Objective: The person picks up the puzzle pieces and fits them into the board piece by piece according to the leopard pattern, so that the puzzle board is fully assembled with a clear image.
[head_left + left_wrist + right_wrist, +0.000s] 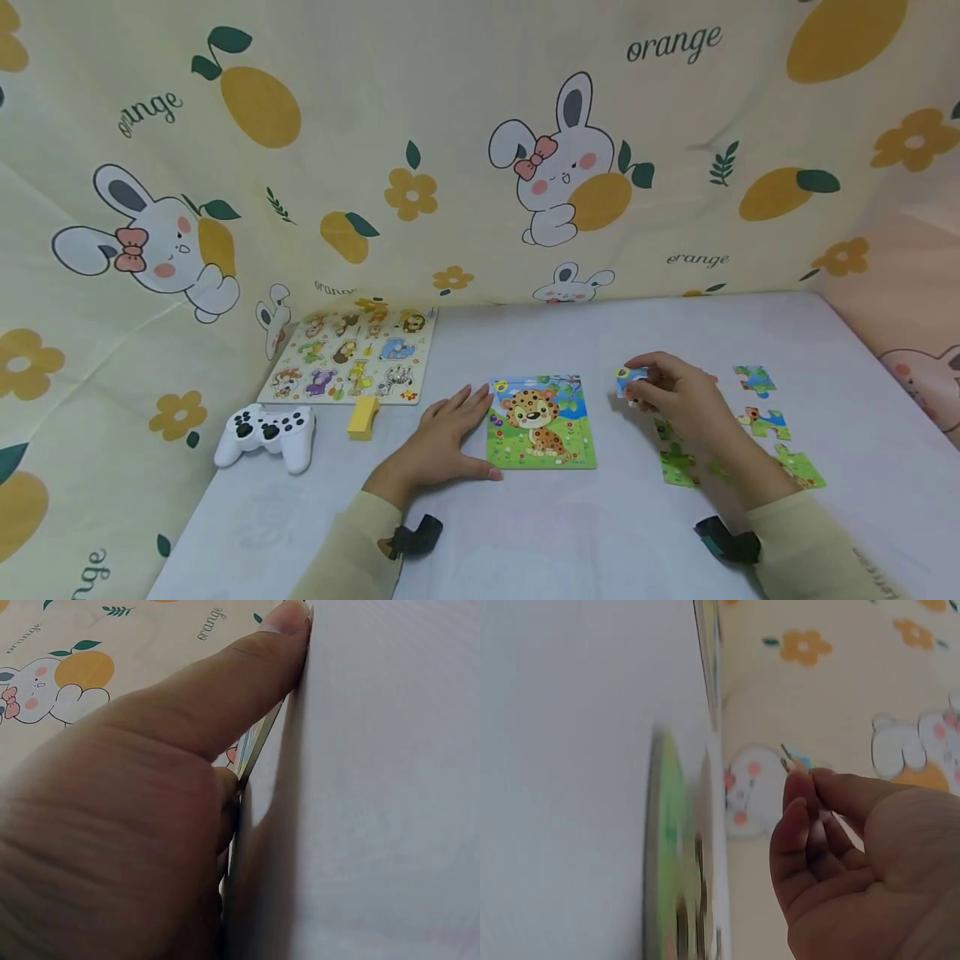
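A square leopard picture board (540, 423) lies on the white table before me. My left hand (444, 442) rests at its left edge, fingers spread and straight, thumb near the lower left corner; the left wrist view shows the thumb (255, 656) close up along the table. To the right of the board my right hand (678, 400) pinches a small blue and yellow puzzle piece (628, 383) between thumb and fingers, raised over the table. In the right wrist view the piece (801, 759) shows partly, mostly covered by the fingertips.
Several loose puzzle pieces (767, 423) lie at the right, some partly behind my right forearm. At the left are a white game controller (266, 435), a yellow block (363, 417) and an animal picture board (352, 358). A patterned cloth (420, 100) hangs behind the table.
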A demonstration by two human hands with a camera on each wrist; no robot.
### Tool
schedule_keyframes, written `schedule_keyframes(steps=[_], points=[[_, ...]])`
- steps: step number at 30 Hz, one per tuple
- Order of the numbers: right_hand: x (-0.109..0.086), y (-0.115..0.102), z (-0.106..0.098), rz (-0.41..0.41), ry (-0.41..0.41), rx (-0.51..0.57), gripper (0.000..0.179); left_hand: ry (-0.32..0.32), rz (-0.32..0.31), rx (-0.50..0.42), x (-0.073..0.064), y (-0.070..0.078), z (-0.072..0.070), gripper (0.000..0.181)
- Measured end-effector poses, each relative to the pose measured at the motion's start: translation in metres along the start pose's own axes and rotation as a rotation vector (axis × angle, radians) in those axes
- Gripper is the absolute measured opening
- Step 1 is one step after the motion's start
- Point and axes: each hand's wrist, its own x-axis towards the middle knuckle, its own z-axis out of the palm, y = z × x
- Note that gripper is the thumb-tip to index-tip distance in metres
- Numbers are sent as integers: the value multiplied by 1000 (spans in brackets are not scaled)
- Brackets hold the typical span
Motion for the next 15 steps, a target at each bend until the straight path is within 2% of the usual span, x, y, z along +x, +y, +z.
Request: schedule_keyframes(steps=[8, 15], points=[[5, -20, 39, 11, -106, 85, 35, -4, 0, 20, 1, -2, 1, 123], [14, -30, 76, 76, -190, 198, 34, -13, -2, 37, 2, -3, 1, 123]])
